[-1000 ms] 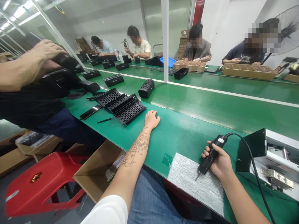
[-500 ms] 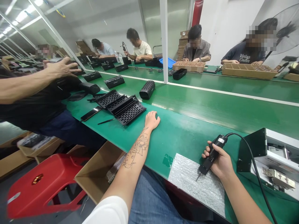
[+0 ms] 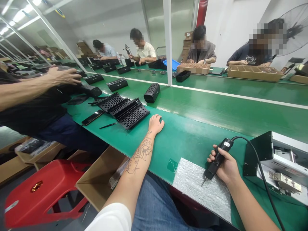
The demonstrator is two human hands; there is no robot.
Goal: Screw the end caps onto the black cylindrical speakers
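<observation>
My right hand (image 3: 225, 165) grips a black corded electric screwdriver (image 3: 218, 158), its tip resting on a sheet of grey foam padding (image 3: 199, 189) at the table's near edge. My left hand (image 3: 156, 123) lies curled and empty on the green belt (image 3: 204, 115), just right of a stack of black perforated grille panels (image 3: 125, 109). A black perforated speaker shell (image 3: 151, 92) lies on the belt beyond the panels.
A co-worker's arm and hand (image 3: 62, 76) reach over black parts at the left. A phone (image 3: 92, 117) and pen (image 3: 108, 125) lie near the panels. A metal machine (image 3: 276, 160) stands right of my screwdriver. An open cardboard box (image 3: 101, 176) and red stool (image 3: 40, 189) sit below. Several people work opposite.
The co-worker's hand at the left has lowered from a raised position onto black parts on the belt. My two hands have hardly moved.
</observation>
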